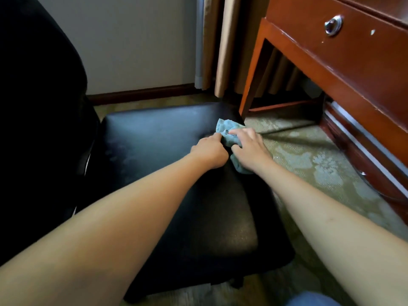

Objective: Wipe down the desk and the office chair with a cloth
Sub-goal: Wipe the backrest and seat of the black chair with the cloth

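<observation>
A black office chair fills the left and middle of the view, its flat seat facing me and its backrest rising at the left. A crumpled light-blue cloth lies on the seat's far right corner. My left hand pinches the cloth's left side with curled fingers. My right hand grips it from the right, fingers curled over it. The red-brown wooden desk stands at the right, with a drawer and its metal knob.
Green patterned carpet covers the floor between chair and desk. A desk leg stands just behind the cloth. Beige curtains hang at the back, beside a pale wall with dark skirting. A metal-trimmed wooden base runs under the desk.
</observation>
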Demonstrator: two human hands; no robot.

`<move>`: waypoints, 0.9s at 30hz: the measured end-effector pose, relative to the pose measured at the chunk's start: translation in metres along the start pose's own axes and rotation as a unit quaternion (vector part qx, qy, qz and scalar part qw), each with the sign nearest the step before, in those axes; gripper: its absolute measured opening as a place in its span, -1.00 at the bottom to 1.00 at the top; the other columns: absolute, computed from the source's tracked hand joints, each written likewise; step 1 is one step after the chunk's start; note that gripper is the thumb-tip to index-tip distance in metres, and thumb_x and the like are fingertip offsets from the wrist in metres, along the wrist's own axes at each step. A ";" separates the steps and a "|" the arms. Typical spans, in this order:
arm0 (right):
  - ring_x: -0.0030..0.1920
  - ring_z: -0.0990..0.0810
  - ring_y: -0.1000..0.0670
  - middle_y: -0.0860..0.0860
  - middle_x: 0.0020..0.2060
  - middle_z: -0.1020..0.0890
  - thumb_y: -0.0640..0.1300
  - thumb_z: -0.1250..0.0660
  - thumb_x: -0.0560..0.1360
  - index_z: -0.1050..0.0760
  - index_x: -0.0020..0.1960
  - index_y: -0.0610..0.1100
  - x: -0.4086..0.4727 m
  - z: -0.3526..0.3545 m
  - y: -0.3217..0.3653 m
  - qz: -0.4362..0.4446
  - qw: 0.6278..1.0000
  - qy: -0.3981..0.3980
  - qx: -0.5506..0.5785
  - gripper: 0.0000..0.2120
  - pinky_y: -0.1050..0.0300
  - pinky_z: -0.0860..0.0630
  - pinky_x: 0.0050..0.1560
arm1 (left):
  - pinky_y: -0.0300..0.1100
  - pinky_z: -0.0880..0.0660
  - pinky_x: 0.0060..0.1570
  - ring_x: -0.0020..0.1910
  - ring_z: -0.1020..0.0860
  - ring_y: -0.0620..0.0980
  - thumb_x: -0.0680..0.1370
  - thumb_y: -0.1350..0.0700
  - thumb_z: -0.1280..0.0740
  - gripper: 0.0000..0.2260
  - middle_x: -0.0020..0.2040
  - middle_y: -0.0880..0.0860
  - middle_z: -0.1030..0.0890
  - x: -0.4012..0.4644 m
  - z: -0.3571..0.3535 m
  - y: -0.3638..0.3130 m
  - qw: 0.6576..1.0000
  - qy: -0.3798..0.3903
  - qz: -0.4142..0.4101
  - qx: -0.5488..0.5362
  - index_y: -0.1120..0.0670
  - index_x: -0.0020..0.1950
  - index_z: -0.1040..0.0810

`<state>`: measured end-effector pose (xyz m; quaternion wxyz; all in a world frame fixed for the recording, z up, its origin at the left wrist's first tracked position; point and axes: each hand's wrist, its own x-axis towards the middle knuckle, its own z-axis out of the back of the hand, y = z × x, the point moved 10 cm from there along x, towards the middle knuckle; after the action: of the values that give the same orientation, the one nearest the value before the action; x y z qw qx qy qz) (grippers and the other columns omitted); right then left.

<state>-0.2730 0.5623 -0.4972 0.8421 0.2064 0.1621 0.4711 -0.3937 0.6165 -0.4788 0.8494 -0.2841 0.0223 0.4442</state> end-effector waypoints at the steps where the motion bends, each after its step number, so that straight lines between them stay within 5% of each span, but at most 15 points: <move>1: 0.42 -0.27 -0.15 -0.01 0.42 -0.33 -0.10 -0.24 0.54 -0.38 0.43 0.15 -0.007 -0.001 0.004 0.000 1.000 0.011 -0.013 -0.52 -0.05 -0.21 0.45 | -0.06 -0.42 0.11 0.23 -0.49 0.15 0.52 0.19 -0.18 -0.63 0.25 0.12 -0.53 -0.001 0.012 0.005 0.999 -0.017 0.015 -0.049 0.06 0.34 -0.37; 4: 0.37 -0.33 -0.14 -0.01 0.37 -0.37 -0.11 -0.28 0.49 -0.42 0.39 0.14 -0.043 -0.002 0.013 0.003 0.998 0.049 -0.042 -0.52 -0.08 -0.24 0.44 | -0.10 -0.36 -0.06 0.05 -0.53 0.15 0.54 0.21 -0.18 -0.79 0.06 0.10 -0.56 -0.021 0.036 0.022 0.985 -0.036 0.086 -0.143 0.11 0.18 -0.39; 11: 0.30 -0.48 -0.13 -0.06 0.28 -0.47 -0.07 -0.26 0.54 -0.42 0.41 0.13 -0.146 0.024 0.048 -0.057 0.962 0.263 0.037 -0.56 0.00 -0.40 0.34 | -0.05 -0.46 0.22 0.26 -0.50 0.11 0.54 0.19 -0.17 -0.51 0.41 0.09 -0.45 -0.097 0.058 -0.005 0.971 0.094 0.149 -0.159 0.05 0.50 -0.29; 18: 0.11 -0.57 0.05 0.08 0.16 -0.58 -0.04 -0.21 0.59 -0.43 0.37 0.18 -0.193 0.193 0.114 -0.161 0.943 0.232 0.175 -0.64 0.01 -0.53 0.18 | -0.20 -0.37 0.00 0.07 -0.49 -0.01 0.60 0.12 -0.12 -0.60 0.28 0.03 -0.52 -0.175 0.176 -0.090 0.955 0.119 0.166 -0.215 0.01 0.46 -0.36; 23: 0.08 -0.60 0.07 0.06 0.10 -0.64 -0.05 -0.23 0.61 -0.50 0.30 0.14 -0.232 0.314 0.159 -0.222 0.902 0.206 0.307 -0.72 0.09 -0.56 0.12 | -0.10 -0.41 0.22 0.25 -0.46 0.02 0.64 0.07 -0.15 -0.62 0.33 0.03 -0.49 -0.239 0.269 -0.163 0.946 0.128 0.158 -0.252 0.01 0.47 -0.37; 27: 0.15 -0.55 -0.02 0.01 0.14 -0.58 -0.05 -0.22 0.58 -0.45 0.21 0.17 -0.273 0.397 0.188 -0.270 0.868 0.167 0.382 -0.77 0.05 -0.50 0.14 | -0.04 -0.47 0.21 0.17 -0.49 0.03 0.64 0.05 -0.16 -0.66 0.24 0.03 -0.52 -0.296 0.337 -0.213 0.946 0.114 0.141 -0.270 0.00 0.41 -0.40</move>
<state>-0.3617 0.3382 -0.0395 0.7523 0.3780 0.5171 0.1540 -0.4815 0.4715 -0.0119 0.6611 -0.5456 0.0383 0.5136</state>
